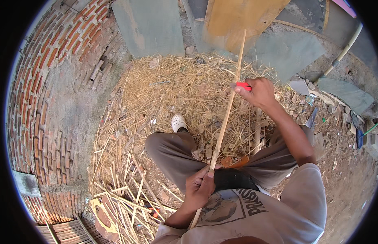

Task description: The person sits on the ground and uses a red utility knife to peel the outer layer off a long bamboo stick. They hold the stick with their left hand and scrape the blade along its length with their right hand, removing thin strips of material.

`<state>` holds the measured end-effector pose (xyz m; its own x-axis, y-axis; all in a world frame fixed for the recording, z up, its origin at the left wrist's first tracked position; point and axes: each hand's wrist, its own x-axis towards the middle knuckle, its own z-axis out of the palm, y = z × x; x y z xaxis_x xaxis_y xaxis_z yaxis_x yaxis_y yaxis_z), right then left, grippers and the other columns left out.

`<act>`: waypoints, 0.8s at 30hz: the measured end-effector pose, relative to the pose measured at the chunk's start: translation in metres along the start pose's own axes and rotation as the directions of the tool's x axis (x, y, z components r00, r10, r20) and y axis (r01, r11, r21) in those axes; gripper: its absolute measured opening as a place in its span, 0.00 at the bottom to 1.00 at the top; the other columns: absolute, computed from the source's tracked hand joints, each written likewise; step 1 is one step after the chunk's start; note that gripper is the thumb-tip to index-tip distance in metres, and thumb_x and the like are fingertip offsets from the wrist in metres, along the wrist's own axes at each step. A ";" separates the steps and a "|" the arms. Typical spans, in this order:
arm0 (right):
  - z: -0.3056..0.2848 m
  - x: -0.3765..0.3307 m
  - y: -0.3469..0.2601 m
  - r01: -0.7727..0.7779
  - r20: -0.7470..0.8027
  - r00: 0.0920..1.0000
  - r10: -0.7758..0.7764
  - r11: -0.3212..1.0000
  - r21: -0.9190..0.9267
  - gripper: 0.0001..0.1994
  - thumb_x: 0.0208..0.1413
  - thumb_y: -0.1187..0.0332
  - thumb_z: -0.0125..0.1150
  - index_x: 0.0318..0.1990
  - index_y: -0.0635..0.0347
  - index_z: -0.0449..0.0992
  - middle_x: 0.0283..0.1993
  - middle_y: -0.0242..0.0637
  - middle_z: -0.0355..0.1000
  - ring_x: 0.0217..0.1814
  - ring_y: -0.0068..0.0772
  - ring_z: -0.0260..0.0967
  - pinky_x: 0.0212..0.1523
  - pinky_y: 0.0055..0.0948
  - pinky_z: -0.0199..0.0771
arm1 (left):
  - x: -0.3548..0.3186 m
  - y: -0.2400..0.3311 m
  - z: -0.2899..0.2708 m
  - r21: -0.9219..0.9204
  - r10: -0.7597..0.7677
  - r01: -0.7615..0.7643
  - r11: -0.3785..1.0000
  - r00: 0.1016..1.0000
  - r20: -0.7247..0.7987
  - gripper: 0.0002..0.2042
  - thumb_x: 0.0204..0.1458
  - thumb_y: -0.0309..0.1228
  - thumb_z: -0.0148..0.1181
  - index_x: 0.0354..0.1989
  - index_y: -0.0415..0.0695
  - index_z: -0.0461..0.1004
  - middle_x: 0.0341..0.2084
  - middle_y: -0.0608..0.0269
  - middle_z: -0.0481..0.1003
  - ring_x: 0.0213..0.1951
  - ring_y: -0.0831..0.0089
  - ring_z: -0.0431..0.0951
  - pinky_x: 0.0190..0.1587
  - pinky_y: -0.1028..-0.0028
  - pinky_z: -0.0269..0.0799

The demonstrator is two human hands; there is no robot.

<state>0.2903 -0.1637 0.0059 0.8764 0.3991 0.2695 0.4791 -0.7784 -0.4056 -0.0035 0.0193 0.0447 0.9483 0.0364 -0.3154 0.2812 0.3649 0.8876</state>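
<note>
A long, pale bamboo strip (224, 126) runs from beside my body, up across my lap and away over the shavings. My left hand (200, 187) is closed around it close to my waist, thumb pressed along the top. Farther out, my right hand (257, 92) grips a small red-handled knife (243, 86) against the strip. Its short blade shows only in part at the strip's edge, and most of the handle is hidden in the fingers. Beyond the knife the strip's thin end points toward a tan board.
Curled shavings (164, 87) cover the ground ahead. Several cut strips (132, 199) lie piled at my left. A brick wall (54, 122) rises on the left. Grey slabs (150, 28) and the tan board (229, 20) stand at the far side. Rubble (331, 105) lies right.
</note>
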 end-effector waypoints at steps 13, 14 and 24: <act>-0.005 0.056 0.109 -0.368 -0.167 0.886 0.433 0.874 0.316 0.41 0.56 0.28 0.38 0.16 0.65 0.66 0.15 0.41 0.61 0.21 0.39 0.59 0.30 0.42 0.62 | -0.040 0.002 -0.013 0.195 -0.073 0.081 0.978 0.996 -0.048 0.15 0.66 0.26 0.43 0.58 0.35 0.68 0.13 0.80 0.58 0.15 0.92 0.53 0.18 0.85 0.45; -0.005 0.044 0.075 -0.300 -0.120 0.926 0.358 0.889 0.345 0.40 0.56 0.29 0.40 0.17 0.64 0.66 0.14 0.40 0.60 0.20 0.40 0.58 0.28 0.41 0.62 | -0.034 0.000 -0.016 0.188 -0.016 0.028 0.982 0.998 -0.062 0.15 0.66 0.26 0.43 0.58 0.35 0.68 0.13 0.80 0.58 0.15 0.92 0.53 0.18 0.85 0.45; -0.003 -0.022 -0.038 0.370 -0.116 0.927 -0.356 0.919 0.137 0.33 0.38 0.32 0.63 0.15 0.58 0.70 0.13 0.39 0.63 0.15 0.47 0.65 0.19 0.41 0.63 | -0.011 0.002 -0.009 0.113 0.130 -0.128 0.985 0.991 -0.014 0.16 0.66 0.27 0.42 0.59 0.35 0.67 0.12 0.79 0.58 0.15 0.91 0.53 0.18 0.84 0.45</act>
<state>0.2528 -0.1447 0.0184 0.6368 0.5909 0.4953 0.7708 -0.5018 -0.3925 -0.0146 0.0283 0.0465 0.9746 0.0972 -0.2018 0.1723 0.2498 0.9528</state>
